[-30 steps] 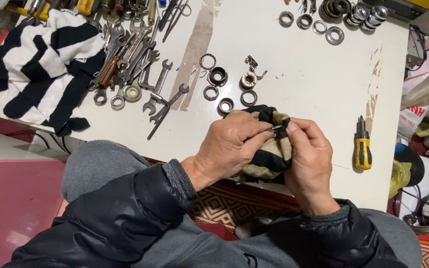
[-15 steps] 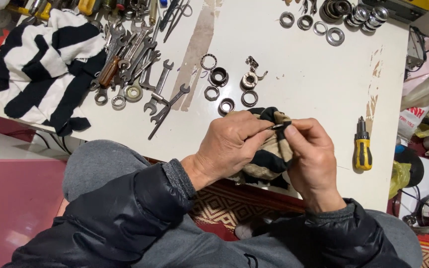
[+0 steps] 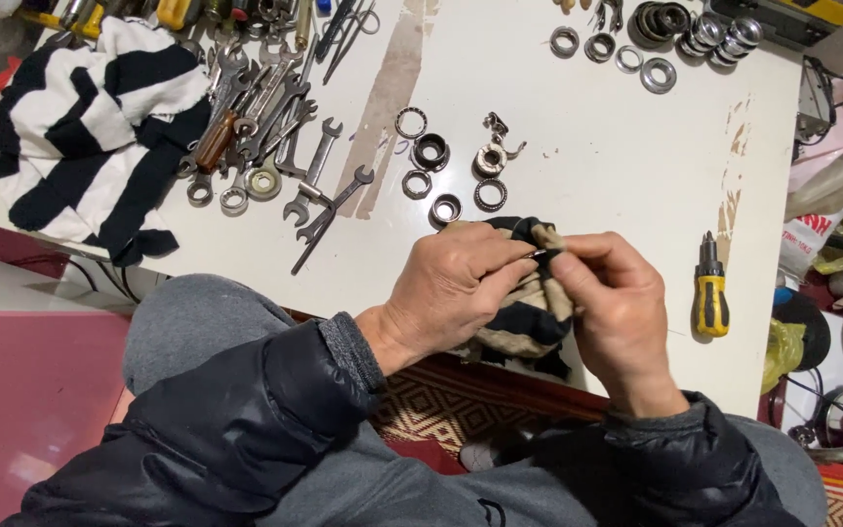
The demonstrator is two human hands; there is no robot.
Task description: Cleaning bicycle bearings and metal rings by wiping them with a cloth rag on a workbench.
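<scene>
Both my hands meet over a dirty black-and-beige striped rag (image 3: 527, 317) at the near edge of the white table (image 3: 587, 185). My left hand (image 3: 451, 288) grips the rag from the left, fingers curled over it. My right hand (image 3: 617, 303) pinches the rag's top from the right, and a small dark metal part shows between the fingertips of both hands; most of it is hidden. Just beyond the rag lie several metal bearing rings (image 3: 446, 208).
A yellow-and-black screwdriver (image 3: 710, 288) lies to the right of my hands. Wrenches and other tools (image 3: 285, 146) are piled at the left, next to a black-and-white striped cloth (image 3: 90, 146). More rings (image 3: 656, 73) sit at the far right edge. Bags and clutter stand off the table's right side.
My hands and the rag stay in nearly the same place. The fingertips have shifted slightly on the rag's top.
</scene>
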